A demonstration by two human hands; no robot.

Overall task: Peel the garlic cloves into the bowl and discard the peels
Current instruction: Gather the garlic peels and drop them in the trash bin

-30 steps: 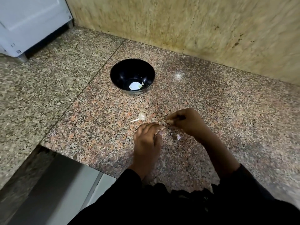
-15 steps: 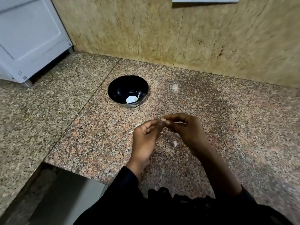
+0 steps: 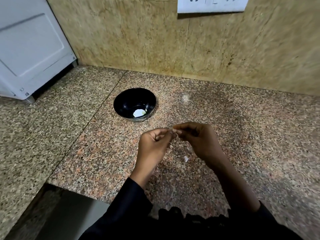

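The desk (image 3: pixel 225 118) now sits lower in view than half a second ago, and a wall socket plate (image 3: pixel 211 4) has come into view. The black bowl (image 3: pixel 121 103) holds one peeled clove (image 3: pixel 138 112), unchanged. My left hand (image 3: pixel 154 144) and right hand (image 3: pixel 199 139) have risen; both still pinch the garlic clove (image 3: pixel 173 130) between curled fingertips. A peel scrap (image 3: pixel 186 158) stays on the desk.

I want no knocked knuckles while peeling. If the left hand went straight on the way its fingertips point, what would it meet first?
Most likely the right hand: the left hand points rightward at its fingertips, almost touching.
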